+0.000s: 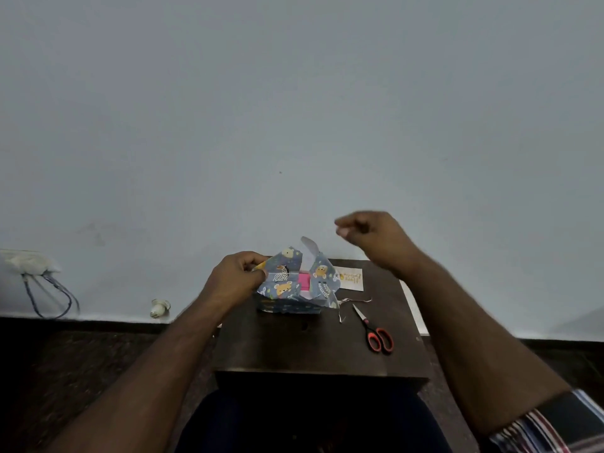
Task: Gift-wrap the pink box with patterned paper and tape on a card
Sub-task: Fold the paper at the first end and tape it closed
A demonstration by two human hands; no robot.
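Observation:
The pink box (304, 280) sits at the back of a small dark table (313, 348). Blue patterned paper (284, 289) with bears is folded loosely round it, and a pink strip shows through a gap on top. My left hand (237, 277) grips the paper's left flap against the box; a bit of something yellow (260, 265) shows at its fingertips. My right hand (372, 240) is raised above and to the right of the box, fingers curled, pinching a small pale piece (342, 231) that looks like tape, though it is blurred. The white card (351, 278) lies right of the box.
Red-handled scissors (376, 333) lie on the table's right side, blades pointing to the box. Thin paper scraps (346, 307) lie between them and the box. A plain wall stands right behind the table. A cable hangs from a socket (29, 261) at far left.

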